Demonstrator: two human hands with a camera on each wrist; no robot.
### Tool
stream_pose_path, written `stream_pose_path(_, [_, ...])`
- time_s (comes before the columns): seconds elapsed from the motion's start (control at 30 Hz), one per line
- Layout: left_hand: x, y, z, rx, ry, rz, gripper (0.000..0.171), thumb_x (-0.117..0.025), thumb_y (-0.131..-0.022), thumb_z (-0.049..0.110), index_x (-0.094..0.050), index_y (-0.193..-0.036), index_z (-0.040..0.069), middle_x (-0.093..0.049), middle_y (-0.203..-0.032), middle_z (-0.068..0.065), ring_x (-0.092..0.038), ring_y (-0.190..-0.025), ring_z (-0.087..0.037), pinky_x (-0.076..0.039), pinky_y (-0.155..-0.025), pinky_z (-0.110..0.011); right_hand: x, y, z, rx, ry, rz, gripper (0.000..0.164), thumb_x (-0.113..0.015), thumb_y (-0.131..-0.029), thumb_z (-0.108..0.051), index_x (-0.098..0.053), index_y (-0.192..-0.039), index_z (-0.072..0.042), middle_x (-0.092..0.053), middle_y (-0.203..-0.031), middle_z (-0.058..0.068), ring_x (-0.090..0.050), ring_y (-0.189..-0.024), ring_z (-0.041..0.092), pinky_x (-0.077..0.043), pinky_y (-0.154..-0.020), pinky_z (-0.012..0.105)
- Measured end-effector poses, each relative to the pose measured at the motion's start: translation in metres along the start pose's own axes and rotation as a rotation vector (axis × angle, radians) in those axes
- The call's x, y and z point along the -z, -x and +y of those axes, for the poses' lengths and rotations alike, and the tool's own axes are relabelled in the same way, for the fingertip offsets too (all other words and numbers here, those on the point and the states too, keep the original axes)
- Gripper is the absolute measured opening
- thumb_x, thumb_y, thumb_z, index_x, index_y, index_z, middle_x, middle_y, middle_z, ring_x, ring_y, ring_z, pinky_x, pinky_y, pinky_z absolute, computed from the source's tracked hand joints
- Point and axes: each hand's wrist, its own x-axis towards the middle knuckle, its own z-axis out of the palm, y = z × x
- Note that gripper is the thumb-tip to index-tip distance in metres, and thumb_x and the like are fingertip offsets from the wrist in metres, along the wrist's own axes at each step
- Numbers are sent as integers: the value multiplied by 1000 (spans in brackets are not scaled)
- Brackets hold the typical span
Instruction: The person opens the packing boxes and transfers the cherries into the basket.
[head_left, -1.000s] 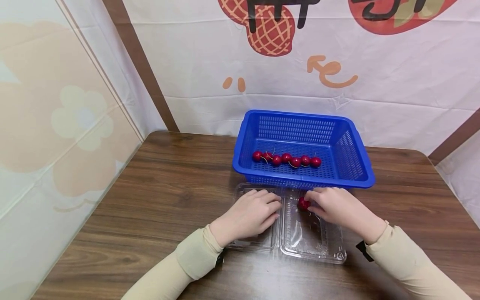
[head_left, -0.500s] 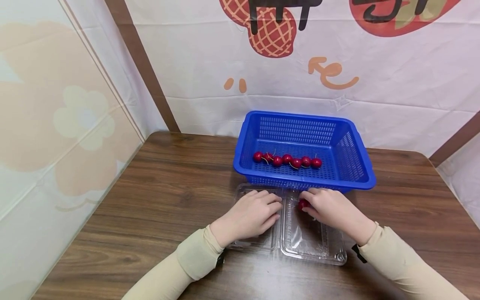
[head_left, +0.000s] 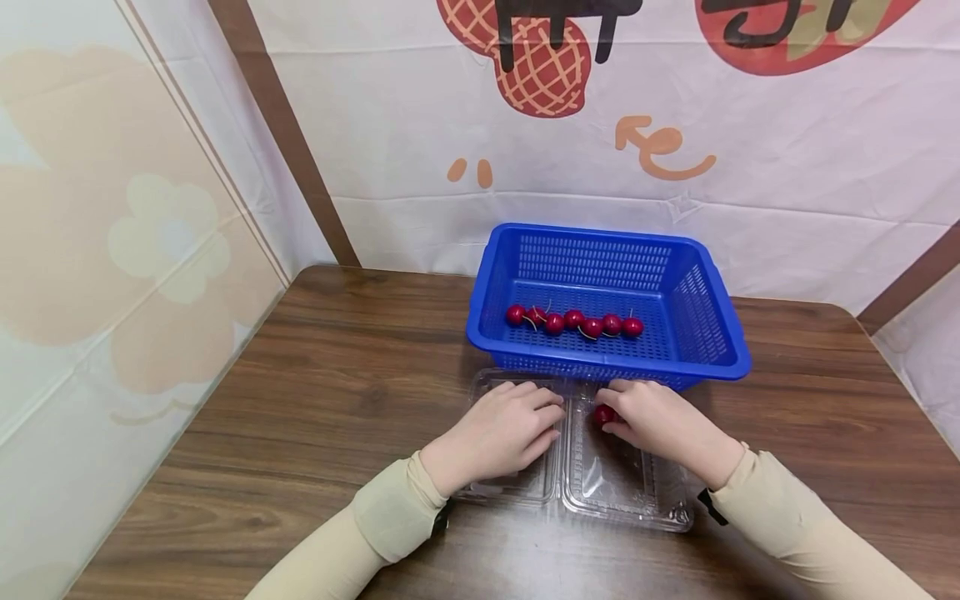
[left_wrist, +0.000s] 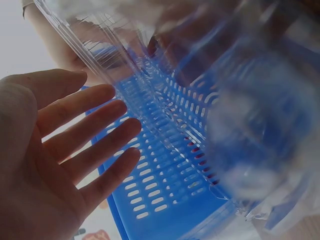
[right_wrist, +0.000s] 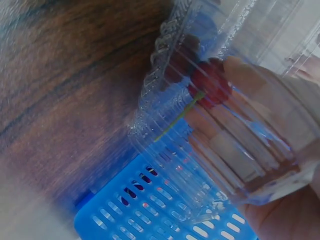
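Observation:
A clear plastic clamshell box [head_left: 611,492] lies spread open on the table. Inside its right half, my right hand [head_left: 660,421] pinches a dark red cherry [head_left: 603,416] between thumb and fingers. Through the clear wall, the right wrist view shows the cherry [right_wrist: 211,83] with a green stem. Over the box's left half is my left hand [head_left: 498,433], its fingers spread and fairly straight in the left wrist view, holding nothing. Whether its fingertips touch the plastic I cannot tell. Several more cherries [head_left: 573,319] lie in a row in the blue basket [head_left: 607,360].
The blue basket stands just behind the box, close to its back edge. Under everything is a brown wooden table [head_left: 322,400]. A printed cloth [head_left: 390,117] hangs behind the table, and another panel [head_left: 135,275] rises along its left side.
My right hand has shifted a little to the left with the cherry, within the box's right half. The left hand has stayed in place.

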Motion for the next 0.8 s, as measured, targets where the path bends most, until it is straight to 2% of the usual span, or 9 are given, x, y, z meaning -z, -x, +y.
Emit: stream_pose_path(0.8, [-1,-1,0,7,2,-13,24,-54,-89,29,-68,-104,16,-64,-110,2,-56,-98,-15,-48,-79,-32,-3,-1,3,9,-71,-59,24,-78,-67,-15,-65,-86,-8,-61,-75,2,-57,-64,12,-52,-57,31])
